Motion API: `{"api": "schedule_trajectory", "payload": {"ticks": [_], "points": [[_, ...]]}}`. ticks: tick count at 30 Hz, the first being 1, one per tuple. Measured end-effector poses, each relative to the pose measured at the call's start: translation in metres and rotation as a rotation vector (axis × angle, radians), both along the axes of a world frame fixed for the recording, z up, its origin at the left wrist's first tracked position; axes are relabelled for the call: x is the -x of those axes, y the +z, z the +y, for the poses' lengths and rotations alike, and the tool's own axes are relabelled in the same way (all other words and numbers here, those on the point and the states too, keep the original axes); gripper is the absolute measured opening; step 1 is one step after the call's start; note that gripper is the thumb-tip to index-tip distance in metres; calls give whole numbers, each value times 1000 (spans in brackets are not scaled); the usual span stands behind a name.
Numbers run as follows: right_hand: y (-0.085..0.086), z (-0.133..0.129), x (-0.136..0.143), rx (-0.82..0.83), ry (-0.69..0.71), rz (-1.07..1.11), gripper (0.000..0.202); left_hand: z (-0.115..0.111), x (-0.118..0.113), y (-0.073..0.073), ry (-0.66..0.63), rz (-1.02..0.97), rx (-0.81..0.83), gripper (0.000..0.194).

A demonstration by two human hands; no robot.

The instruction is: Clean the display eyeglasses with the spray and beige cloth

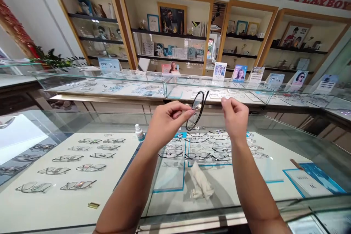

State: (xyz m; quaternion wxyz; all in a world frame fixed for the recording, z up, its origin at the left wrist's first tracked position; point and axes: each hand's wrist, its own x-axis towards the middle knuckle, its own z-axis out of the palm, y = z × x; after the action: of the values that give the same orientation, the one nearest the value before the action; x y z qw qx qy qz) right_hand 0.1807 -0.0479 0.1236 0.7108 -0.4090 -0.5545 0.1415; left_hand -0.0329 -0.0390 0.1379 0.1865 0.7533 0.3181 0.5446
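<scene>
My left hand [168, 122] pinches a pair of dark-rimmed glasses [202, 108] by the rim between thumb and fingers. The glasses hang on edge above the glass display counter, one temple pointing up. Apart from them, to the right, my right hand [236, 117] is raised with its fingers curled and pressed together. Whether anything small is inside that hand is hidden. On the glass below, between my forearms, lies a crumpled cream cloth [201, 182]. A small white bottle with a blue label [139, 132] stands left of my left wrist.
Several glasses frames [91, 167] are laid out in rows in the counter. A small gold-coloured piece [93, 205] lies at the front left, and a blue-and-white leaflet [304, 182] at the right. Another glass showcase [164, 89] and wooden shelves [211, 36] stand behind.
</scene>
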Motion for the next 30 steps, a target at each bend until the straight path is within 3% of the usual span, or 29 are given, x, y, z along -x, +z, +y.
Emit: {"api": "schedule_trajectory", "payload": {"ticks": [2, 6, 9, 11, 15, 21, 30], "points": [[-21, 18, -19, 15, -151, -39, 59, -1, -4, -1, 15, 145, -8, 22], [-87, 43, -57, 161, -312, -138, 54, 5, -19, -9, 17, 521, 49, 18], [-128, 49, -75, 229, -462, -192, 52, 18, -35, -24, 27, 797, 87, 18], [-144, 53, -82, 254, -502, -243, 51, 28, -46, -38, 28, 948, 126, 17], [-155, 61, -89, 276, -516, -369, 49, 45, -64, -66, 4, 1186, 230, 14], [-160, 66, -88, 301, -502, -498, 47, 69, -78, -100, -3, 1275, 264, 16], [-164, 68, -82, 336, -452, -564, 46, 87, -82, -125, -17, 1317, 308, 16]]}}
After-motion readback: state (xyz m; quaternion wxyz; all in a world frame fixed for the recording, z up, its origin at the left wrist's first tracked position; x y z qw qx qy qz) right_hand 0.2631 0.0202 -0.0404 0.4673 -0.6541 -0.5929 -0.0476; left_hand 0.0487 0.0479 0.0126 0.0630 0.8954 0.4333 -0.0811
